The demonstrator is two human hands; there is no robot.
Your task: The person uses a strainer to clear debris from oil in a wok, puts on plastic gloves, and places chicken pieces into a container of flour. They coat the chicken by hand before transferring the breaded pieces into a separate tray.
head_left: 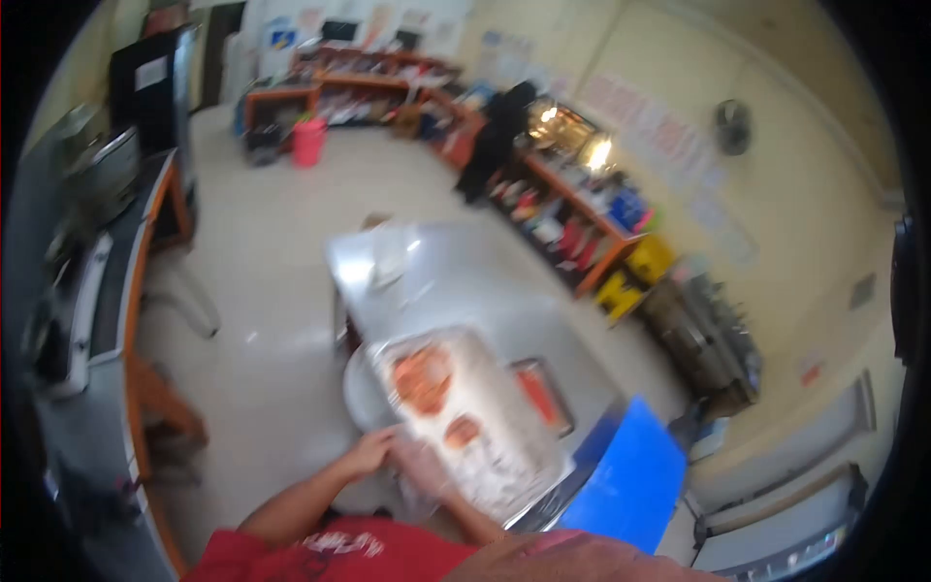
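My left hand [369, 452] is bare and meets my right hand at the near left edge of a large metal tray. A clear plastic glove seems to cover my right hand [421, 464]. Blur hides the fingers of both hands where they meet. White powder lies over the tray [495, 388], with a heap of orange-coated pieces [423, 378] at its far left and a smaller coated piece [463, 431] nearer me. A round pale bowl [362, 393] shows partly under the tray's left side.
The tray rests on a steel table [465, 272]. Right of it are a small tray of red-orange food [539, 393] and a blue board [626, 480]. A counter [145, 252] runs along the left. A person in black [497, 136] stands at the far shelves.
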